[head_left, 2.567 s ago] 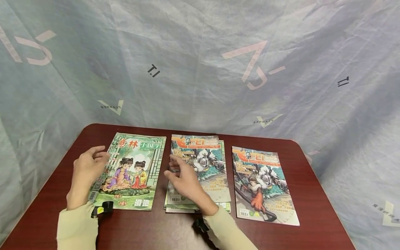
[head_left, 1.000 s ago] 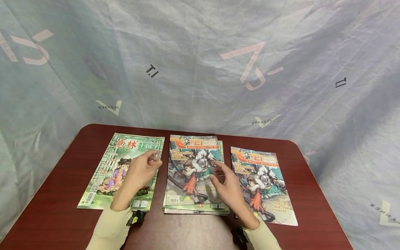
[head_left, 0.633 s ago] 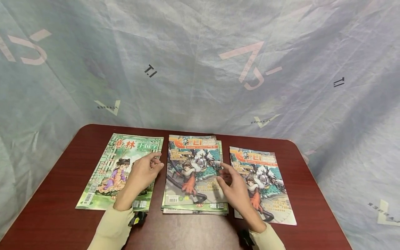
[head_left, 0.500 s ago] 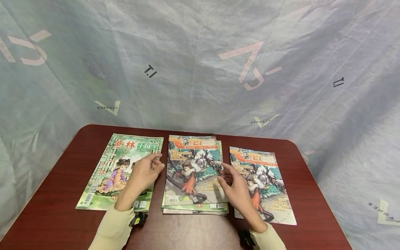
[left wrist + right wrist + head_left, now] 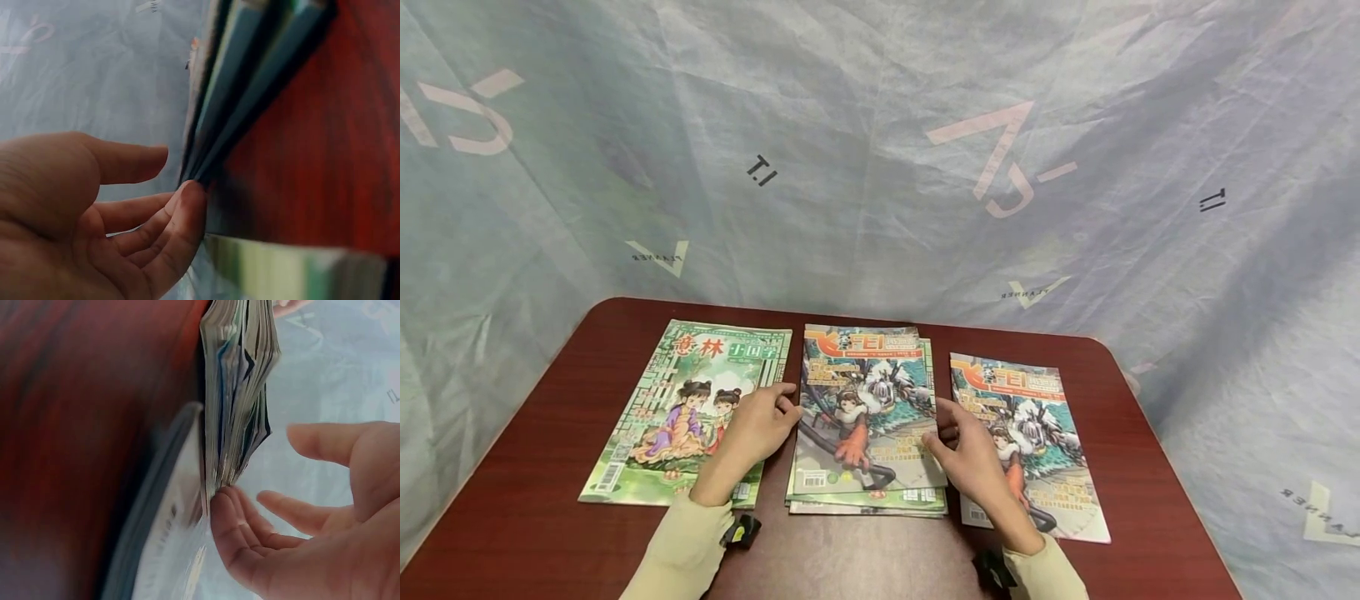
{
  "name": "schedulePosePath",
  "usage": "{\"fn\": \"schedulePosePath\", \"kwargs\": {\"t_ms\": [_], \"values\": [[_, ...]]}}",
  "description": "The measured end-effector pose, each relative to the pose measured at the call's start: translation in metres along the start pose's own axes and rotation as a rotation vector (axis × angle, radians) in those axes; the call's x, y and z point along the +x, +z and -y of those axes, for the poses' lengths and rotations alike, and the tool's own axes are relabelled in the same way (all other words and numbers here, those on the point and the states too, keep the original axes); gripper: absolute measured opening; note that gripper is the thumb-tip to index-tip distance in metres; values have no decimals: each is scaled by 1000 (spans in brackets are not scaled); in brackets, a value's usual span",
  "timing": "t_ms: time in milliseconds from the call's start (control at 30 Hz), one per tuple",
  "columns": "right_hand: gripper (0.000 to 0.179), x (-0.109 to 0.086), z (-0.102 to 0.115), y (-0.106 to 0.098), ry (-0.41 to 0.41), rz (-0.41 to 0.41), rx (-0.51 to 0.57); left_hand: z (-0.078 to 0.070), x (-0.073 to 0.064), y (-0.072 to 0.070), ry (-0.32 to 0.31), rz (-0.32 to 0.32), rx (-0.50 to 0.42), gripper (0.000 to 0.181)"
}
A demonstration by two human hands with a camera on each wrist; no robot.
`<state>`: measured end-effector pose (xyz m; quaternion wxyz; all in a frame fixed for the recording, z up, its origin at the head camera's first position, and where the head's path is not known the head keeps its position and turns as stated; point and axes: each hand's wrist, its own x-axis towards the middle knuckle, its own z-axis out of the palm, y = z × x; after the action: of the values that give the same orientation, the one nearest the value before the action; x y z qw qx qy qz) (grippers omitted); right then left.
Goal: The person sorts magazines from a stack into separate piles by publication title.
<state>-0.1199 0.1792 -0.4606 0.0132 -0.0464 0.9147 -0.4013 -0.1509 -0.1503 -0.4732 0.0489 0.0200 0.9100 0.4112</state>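
Observation:
A stack of several magazines [image 5: 865, 417] lies mid-table, topped by one with an orange title and an armoured figure. My left hand [image 5: 758, 425] is at its left edge; in the left wrist view its fingertips [image 5: 190, 203] touch the spines low down while the thumb stays apart. On the other side is my right hand [image 5: 970, 450]. The right wrist view shows its fingertips [image 5: 228, 515] against the page edges [image 5: 240, 394], thumb off the stack. Partly under my left forearm lies a green magazine [image 5: 647, 433] with two cartoon children.
A single magazine [image 5: 1067, 467] with the same armoured cover lies to the right, partly behind my right hand. All rest on a dark red table [image 5: 512, 500] with rounded far corners. Grey printed cloth [image 5: 850, 167] hangs behind and at both sides.
Both hands came from further left, the right one crossing over the stack. In the last half second they have lowered slightly to the stack's two side edges. The magazines stay put.

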Motion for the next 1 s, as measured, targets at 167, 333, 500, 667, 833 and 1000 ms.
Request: {"fn": "schedulePosePath", "kwargs": {"t_ms": [167, 333, 500, 667, 833, 1000], "values": [[63, 1, -2, -1, 11, 36, -36, 1, 0, 3, -4, 0, 2, 45], [65, 0, -2, -1, 30, 34, -29, 0, 1, 5, 12, 2, -6, 43], [66, -1, 0, 0, 35, 23, -53, -1, 1, 6, 22, 14, -14, 42], [67, -2, 2, -1, 32, 11, -71, -3, 0, 7, 33, 14, -9, 44], [66, -3, 2, -1, 29, 6, -76, -4, -1, 7, 61, -1, 11, 43], [67, -2, 1, -2, 31, 10, -87, -7, -2, 7, 72, -19, 13, 44]]}}
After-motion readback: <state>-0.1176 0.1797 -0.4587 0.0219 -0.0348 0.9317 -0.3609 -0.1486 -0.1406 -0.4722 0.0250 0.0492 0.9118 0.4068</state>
